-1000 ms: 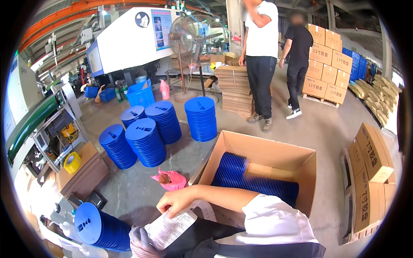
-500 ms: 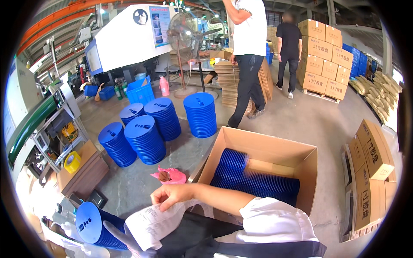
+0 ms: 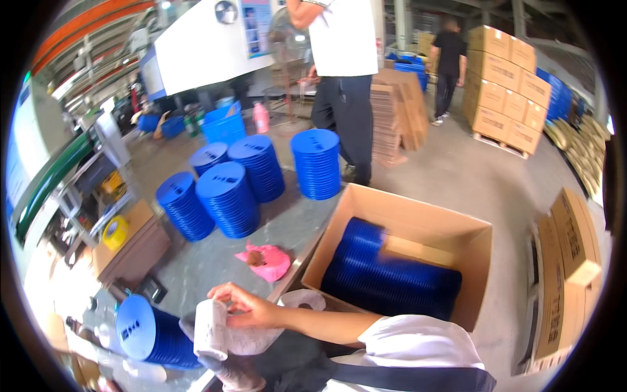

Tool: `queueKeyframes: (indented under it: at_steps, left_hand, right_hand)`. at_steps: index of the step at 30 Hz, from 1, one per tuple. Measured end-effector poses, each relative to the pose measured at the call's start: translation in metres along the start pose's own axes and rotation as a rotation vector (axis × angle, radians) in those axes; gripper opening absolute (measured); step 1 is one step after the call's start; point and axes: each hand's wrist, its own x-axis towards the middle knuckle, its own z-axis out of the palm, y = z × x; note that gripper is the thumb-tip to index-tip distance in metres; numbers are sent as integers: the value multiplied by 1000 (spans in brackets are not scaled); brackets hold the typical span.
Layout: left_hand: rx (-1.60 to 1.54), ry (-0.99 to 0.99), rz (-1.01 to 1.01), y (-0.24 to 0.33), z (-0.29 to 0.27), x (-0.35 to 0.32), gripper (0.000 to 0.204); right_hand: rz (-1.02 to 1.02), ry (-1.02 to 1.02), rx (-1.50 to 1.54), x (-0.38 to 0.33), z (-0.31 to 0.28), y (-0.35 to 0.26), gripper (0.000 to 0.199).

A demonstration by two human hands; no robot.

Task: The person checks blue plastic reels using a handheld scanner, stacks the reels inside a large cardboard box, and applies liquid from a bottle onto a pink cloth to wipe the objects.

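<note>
My right hand (image 3: 245,307) reaches across from the right, with its fingers closed on the upper edge of a small white paper roll (image 3: 210,330) with faint print. Below and behind that roll, my left hand (image 3: 225,372) in a grey glove cups it; most of its fingers are hidden. A white paper strip (image 3: 258,341) trails rightward under my right wrist, towards another paper roll (image 3: 302,300) by the table edge. Left of my hands, a stack of blue discs (image 3: 153,330) leans on the grey table (image 3: 196,274).
Several blue disc stacks (image 3: 228,199) stand farther back on the table, near a pink bag (image 3: 266,260). An open carton (image 3: 418,215) holding rows of blue discs stands to the right. Beyond it are a person in white (image 3: 343,39) and stacked boxes (image 3: 503,85).
The paper, earlier spread out as a broad strip, now shows as an upright roll. My right hand has moved slightly left and down. The person in white now stands farther left.
</note>
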Motion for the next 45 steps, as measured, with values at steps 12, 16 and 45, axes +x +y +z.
queueKeyframes:
  at_steps: [12,16,45]
  left_hand:
    - [-108,-156,-342,14,-18,2,114]
    - [474,-275,30,18,-63,-2,127]
    - [1562,-936,389,62,-69,6,73]
  right_hand:
    - [46,-143,46,7,0,-26,61]
    - [336,-289,137,0,-14,-42,58]
    - [603,-780,-371,16,2,13,41]
